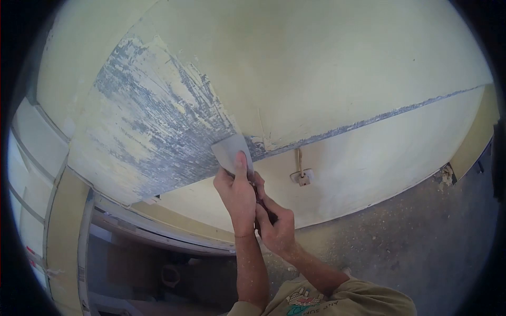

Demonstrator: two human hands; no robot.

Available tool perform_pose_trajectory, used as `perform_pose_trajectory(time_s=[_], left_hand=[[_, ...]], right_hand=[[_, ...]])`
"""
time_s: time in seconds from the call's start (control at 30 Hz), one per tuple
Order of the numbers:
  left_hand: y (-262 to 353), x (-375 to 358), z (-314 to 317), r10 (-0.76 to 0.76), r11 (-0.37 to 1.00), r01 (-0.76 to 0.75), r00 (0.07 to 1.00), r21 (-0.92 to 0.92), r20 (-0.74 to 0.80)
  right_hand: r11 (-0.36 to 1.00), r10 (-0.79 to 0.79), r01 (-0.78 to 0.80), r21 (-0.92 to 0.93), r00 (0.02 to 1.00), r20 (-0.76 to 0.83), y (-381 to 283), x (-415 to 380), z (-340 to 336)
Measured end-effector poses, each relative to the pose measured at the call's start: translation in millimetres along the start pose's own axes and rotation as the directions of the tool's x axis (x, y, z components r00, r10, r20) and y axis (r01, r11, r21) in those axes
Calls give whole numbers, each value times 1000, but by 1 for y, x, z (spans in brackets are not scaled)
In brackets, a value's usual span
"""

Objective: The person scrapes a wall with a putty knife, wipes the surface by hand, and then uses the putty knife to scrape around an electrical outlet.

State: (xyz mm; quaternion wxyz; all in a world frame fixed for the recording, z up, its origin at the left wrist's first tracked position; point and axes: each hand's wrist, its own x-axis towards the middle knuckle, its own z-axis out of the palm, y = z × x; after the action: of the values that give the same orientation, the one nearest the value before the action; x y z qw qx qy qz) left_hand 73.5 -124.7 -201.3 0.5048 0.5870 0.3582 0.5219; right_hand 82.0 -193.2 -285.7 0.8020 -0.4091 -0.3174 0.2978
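A wide, flat metal scraper [226, 150] lies with its front edge against the rough grey patch [158, 105], where pale coating is partly gone. My left hand [237, 192] is closed on the scraper, its thumb pressed flat on the blade. Just below and to the right, my right hand [276, 226] wraps round the dark handle, most of which the fingers hide. The blade touches the surface near the lower edge of the patch, beside a corner line.
A white socket [302, 177] with a short cable is on the lower wall [358, 168]. Dusty grey floor [406, 231] with small debris spreads at the right. A window frame [31, 174] stands at the left, and a dark opening [137, 268] lies at the lower left.
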Motion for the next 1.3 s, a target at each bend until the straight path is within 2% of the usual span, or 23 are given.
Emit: perform_pose_trajectory(time_s=[0.03,0.17,0.23,0.3,0.33,0.37,0.4,0.43,0.5,0.57,0.67,0.73,0.83,0.9,1.0,1.13,1.17,1.23,1.3], left_hand=[[6,4,3,49,999,-49,999,-14,3],[41,14,11,78,997,-78,997,-4,-15],[51,16,10,143,982,-136,989,131,-45],[56,39,5,365,902,-334,928,273,-72],[74,42,8,351,906,-318,933,280,-73],[104,38,15,304,938,-282,949,200,-88],[121,35,21,266,960,-255,959,114,-97],[121,34,21,275,958,-265,957,113,-92],[107,32,15,253,954,-241,966,180,-47],[72,25,12,232,961,-223,972,162,-41],[27,9,7,105,992,-104,994,77,-10],[4,6,8,103,993,-100,994,66,-34],[-12,-4,8,52,997,-50,998,57,-37],[-22,-7,6,-31,999,31,999,-25,-33],[-21,-4,6,-63,998,62,997,-30,-42],[7,3,10,-11,999,14,997,38,-71],[15,5,11,-16,999,20,997,48,-74],[39,17,17,222,968,-202,965,148,-136],[75,50,14,453,837,-370,882,404,-130]], right_hand=[[1000,-18,18,-1,1000,14,-6,7,2],[994,-89,89,57,996,9,-24,23,19],[989,-140,140,46,990,1,-28,27,25],[986,-149,144,81,987,54,-53,45,31],[980,-177,165,113,979,105,-65,52,33],[982,-166,155,111,981,100,-70,56,38],[969,-243,236,75,964,104,-76,61,46],[945,-327,324,42,938,113,-81,65,51],[950,-313,309,50,946,82,-64,56,47],[979,-192,187,84,980,53,-40,40,32],[987,-143,141,79,989,29,-14,18,9],[997,-8,5,83,1000,29,-3,8,-2],[997,6,-5,75,1000,-16,11,-3,-10],[999,-12,13,40,1000,-24,24,-5,-16],[1000,-23,23,-17,1000,-22,17,0,-16],[999,-15,15,-33,1000,4,6,9,-3],[995,-92,92,-29,996,-4,2,12,3],[980,-198,197,20,980,18,-26,30,16],[953,-295,292,78,955,37,-59,63,36]])
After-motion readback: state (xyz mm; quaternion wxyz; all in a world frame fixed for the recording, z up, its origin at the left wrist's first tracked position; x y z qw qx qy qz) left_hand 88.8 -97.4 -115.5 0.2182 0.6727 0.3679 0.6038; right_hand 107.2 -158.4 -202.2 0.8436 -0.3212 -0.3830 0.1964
